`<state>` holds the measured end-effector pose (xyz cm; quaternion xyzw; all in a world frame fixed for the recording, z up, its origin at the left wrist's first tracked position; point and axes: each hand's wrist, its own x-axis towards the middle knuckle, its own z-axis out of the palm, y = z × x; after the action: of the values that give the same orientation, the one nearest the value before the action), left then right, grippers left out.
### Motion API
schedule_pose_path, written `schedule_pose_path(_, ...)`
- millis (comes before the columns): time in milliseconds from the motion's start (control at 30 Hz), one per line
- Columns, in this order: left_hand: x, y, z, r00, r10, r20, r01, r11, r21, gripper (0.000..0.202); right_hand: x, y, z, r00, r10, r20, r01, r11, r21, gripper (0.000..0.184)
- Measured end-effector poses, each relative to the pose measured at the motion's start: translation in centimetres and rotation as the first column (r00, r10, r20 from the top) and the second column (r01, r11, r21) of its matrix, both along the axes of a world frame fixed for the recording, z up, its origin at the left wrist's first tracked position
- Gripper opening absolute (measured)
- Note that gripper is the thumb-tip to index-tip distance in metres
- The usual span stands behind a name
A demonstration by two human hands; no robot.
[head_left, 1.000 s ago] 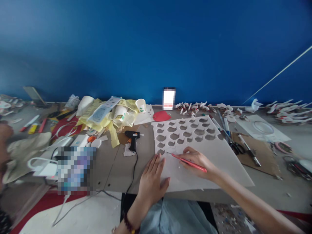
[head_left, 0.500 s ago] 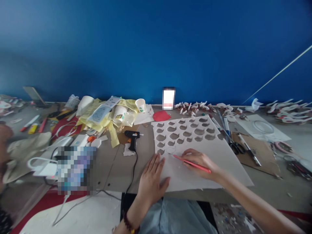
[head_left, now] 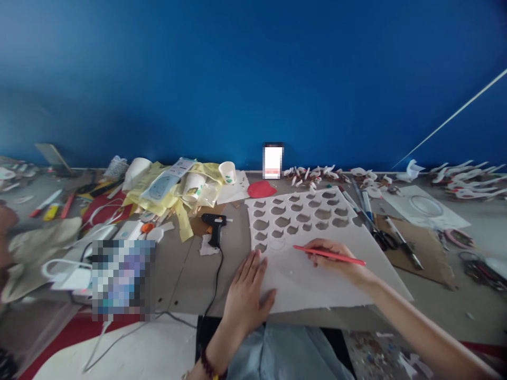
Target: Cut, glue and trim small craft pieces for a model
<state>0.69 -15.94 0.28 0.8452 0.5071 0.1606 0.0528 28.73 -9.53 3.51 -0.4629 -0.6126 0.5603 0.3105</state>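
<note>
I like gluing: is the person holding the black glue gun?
No, the black glue gun lies alone on the table; the right hand holds a red pencil.

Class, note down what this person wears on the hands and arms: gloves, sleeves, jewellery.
Both the left hand and right hand are bare, without gloves or visible rings. The forearms show no sleeves. A dark beaded bracelet with a yellowish bead circles the left wrist; the right wrist carries nothing.
</note>
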Motion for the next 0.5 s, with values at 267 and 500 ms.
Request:
schedule_pose_path(267,-0.1,0.1,0.0,1.0,-0.002,-0.008,0.002,1.0,-0.019,0.064,-3.1,1.6,-0.1,0.996,-0.092,0.022,0.093,0.992,-0.091,0.029)
schedule_pose_path(500,-0.2,0.0,0.0,1.0,0.004,0.005,-0.004,0.999,-0.048,0.065,-2.4,2.4,-1.3,0.988,-0.092,0.128,0.092,0.996,0.007,0.025)
